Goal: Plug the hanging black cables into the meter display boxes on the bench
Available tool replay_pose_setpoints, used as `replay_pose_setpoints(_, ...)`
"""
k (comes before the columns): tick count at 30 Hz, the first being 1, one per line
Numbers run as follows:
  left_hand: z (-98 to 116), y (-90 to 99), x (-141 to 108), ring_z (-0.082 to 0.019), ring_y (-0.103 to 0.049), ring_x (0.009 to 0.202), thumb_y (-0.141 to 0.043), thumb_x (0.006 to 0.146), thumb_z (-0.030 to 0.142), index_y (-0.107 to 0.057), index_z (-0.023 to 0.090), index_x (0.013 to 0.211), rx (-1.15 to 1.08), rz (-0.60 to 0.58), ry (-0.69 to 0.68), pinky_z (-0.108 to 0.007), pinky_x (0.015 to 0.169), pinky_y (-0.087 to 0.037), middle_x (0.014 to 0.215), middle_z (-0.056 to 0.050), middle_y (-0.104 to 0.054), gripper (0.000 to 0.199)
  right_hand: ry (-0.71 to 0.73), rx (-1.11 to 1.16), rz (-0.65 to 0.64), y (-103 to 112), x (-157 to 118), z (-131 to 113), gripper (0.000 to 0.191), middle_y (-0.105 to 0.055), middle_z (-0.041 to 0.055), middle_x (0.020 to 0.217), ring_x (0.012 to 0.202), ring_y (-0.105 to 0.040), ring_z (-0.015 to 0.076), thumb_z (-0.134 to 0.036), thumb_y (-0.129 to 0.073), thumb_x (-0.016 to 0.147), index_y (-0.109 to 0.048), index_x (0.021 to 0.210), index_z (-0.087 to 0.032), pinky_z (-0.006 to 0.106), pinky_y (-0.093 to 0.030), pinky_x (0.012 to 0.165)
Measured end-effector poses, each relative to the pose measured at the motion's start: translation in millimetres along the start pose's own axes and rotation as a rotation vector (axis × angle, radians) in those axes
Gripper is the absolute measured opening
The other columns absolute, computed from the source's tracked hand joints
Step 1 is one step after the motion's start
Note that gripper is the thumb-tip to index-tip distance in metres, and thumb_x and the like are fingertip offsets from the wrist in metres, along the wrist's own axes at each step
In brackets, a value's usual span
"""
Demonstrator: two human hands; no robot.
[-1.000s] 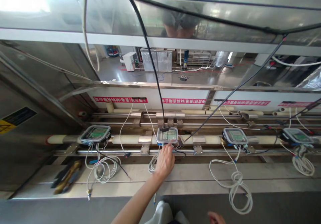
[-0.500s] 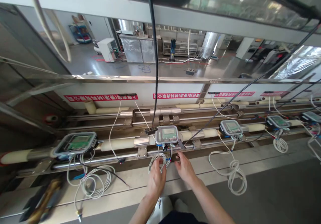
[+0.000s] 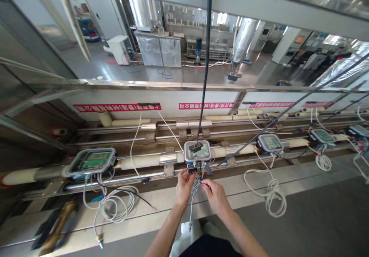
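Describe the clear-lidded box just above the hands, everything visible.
The clear-lidded box is a rounded rectangle, plastic-looking, pale-rimmed, a greenish board showing through its closed lid. It sits lid up, in line with the pale pipe. Thin wires hang below it, near the left hand and right hand. A black block on a black cable overlaps the lid; contact is unclear.

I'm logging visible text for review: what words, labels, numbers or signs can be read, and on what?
"(香港)材料有限公司", upside down, on the left red strip; characters before it unclear.
The same on the middle red strip.
Right-hand red strips: too blurred.
Clear-lidded boxes: nothing readable.
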State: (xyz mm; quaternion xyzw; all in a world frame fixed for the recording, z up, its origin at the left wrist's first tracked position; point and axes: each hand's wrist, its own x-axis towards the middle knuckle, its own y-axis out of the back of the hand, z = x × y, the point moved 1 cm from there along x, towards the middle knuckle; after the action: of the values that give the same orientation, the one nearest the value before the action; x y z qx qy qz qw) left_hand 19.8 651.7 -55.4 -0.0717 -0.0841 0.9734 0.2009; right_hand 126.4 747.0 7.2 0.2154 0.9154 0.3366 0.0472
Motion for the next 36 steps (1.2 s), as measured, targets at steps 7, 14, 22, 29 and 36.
replay_pose_setpoints(7,10.5,-0.8,0.6,-0.023,-0.063,0.088,-0.059,0.074,0.048,-0.044,0.017,0.093,-0.036,-0.001,-0.025,-0.035,0.077,-0.05,0.093,-0.01,-0.065,0.04,-0.007,0.009,-0.023,-4.0,2.5,-2.4,0.025,-0.067,0.0014,0.069,0.066,-0.062,0.0156,-0.029,-0.041,0.088,-0.064,0.091,-0.02,0.024,-0.043,0.063)
replay_pose_setpoints(14,19.9,32.8,2.2,-0.025,-0.062,0.078,-0.056,0.071,0.04,-0.046,0.019,0.091,0.242,0.181,-0.044,-0.04,0.076,-0.049,0.08,-0.007,-0.065,0.031,-0.016,0.013,0.014,2.8,2.7,-4.8,0.024,-0.068,0.0013,0.073,0.069,-0.063,0.0149,-0.026,-0.039,0.088,-0.063,0.088,-0.02,0.023,-0.043,0.065)
replay_pose_setpoints(22,66.6,75.6,-6.1,-0.034,-0.05,0.104,-0.051,0.078,0.033,-0.051,0.014,0.112,0.867,0.289,-0.394,-0.051,0.093,-0.036,0.111,-0.017,-0.054,0.039,-0.103,-0.138,0.087,16.6,-4.8,-16.2,0.032,-0.065,0.0032,0.066,0.061,-0.062,0.0169,-0.045,-0.039,0.089,-0.056,0.084,-0.019,0.024,-0.037,0.056)
replay_pose_setpoints(29,48.2,-13.4,-24.9,-0.022,-0.059,0.084,-0.056,0.08,0.043,-0.06,0.018,0.099,0.2,-0.357,0.037,-0.03,0.072,-0.048,0.091,-0.007,-0.063,0.032,-0.15,-0.093,0.075,35.0,-14.0,-28.2,0.03,-0.061,0.002,0.061,0.057,-0.058,0.0147,-0.039,-0.034,0.091,-0.053,0.077,-0.02,0.023,-0.035,0.056)
replay_pose_setpoints(36,45.1,-59.8,-38.9,-0.015,-0.054,0.076,-0.063,0.08,0.042,-0.052,0.018,0.111,-0.29,-0.57,0.282,-0.022,0.068,-0.044,0.093,-0.005,-0.059,0.04,-0.136,0.215,0.015,53.1,-24.3,-39.8,0.031,-0.055,-0.0014,0.055,0.051,-0.052,0.0108,-0.039,-0.032,0.092,-0.051,0.078,-0.019,0.02,-0.036,0.054)
